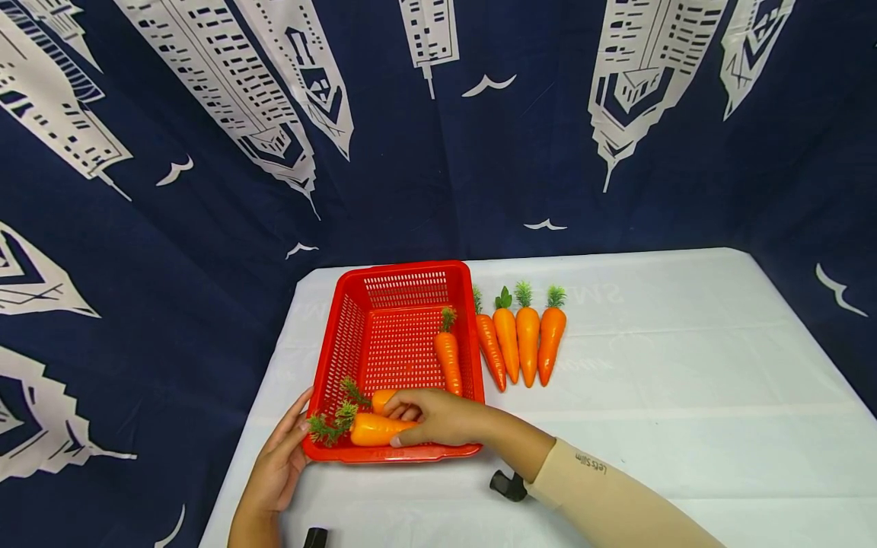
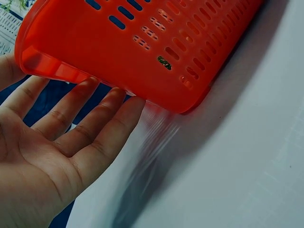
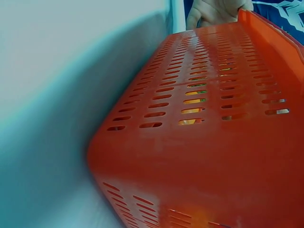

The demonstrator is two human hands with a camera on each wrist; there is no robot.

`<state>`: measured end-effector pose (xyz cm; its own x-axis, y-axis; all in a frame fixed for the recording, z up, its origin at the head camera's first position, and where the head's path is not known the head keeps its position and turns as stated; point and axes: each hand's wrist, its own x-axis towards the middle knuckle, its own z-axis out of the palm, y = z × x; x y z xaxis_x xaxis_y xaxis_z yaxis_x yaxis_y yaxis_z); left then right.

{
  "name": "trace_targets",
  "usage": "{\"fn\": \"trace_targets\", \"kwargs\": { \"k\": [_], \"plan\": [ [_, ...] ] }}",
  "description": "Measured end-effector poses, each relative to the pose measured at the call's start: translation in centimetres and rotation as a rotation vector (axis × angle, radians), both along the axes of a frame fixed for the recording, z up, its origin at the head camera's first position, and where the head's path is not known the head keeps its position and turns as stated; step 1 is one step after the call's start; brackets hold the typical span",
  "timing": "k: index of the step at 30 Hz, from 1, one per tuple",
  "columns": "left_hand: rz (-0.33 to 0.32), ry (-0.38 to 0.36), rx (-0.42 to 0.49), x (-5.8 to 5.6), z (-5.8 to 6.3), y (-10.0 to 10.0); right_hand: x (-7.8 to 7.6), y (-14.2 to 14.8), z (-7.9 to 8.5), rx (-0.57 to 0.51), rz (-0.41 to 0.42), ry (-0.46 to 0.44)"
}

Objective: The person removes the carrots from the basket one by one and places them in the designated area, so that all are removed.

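Note:
A red perforated plastic basket (image 1: 404,454) stands on the white table. My left hand (image 1: 277,464) touches its near left corner; in the left wrist view, that hand's fairly straight fingers rest against the rim. Inside the front of the basket, my right hand (image 1: 438,417) grips an orange toy carrot (image 1: 373,431) near its tapered end, its green top pointing left. Another carrot (image 1: 384,399) lies just behind it, partly covered by the right fingers. A third carrot (image 1: 448,356) lies along the basket's right wall. The right wrist view shows the basket's outside, hiding the right hand.
Several more carrots (image 1: 527,342) lie in a row right of the basket, green tops away from me. The white-covered table (image 1: 685,380) extends to the right. A dark blue cloth (image 1: 445,167) with white buildings hangs behind. Black objects (image 1: 507,485) show near the forearms.

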<state>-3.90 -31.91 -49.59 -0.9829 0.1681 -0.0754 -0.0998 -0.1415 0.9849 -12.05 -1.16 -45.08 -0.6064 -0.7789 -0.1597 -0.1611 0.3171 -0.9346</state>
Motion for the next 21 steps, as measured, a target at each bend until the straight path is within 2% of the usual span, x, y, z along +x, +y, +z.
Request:
{"fn": "trace_targets", "kwargs": {
  "k": [14,21],
  "plan": [
    [0.010,-0.007,0.012,-0.06,0.00,0.06,0.17,0.17,0.18,-0.093,-0.055,0.036],
    [0.031,-0.014,0.009,0.04,-0.20,0.10,0.49,0.37,0.26,-0.124,-0.111,0.071]
  ]
}}
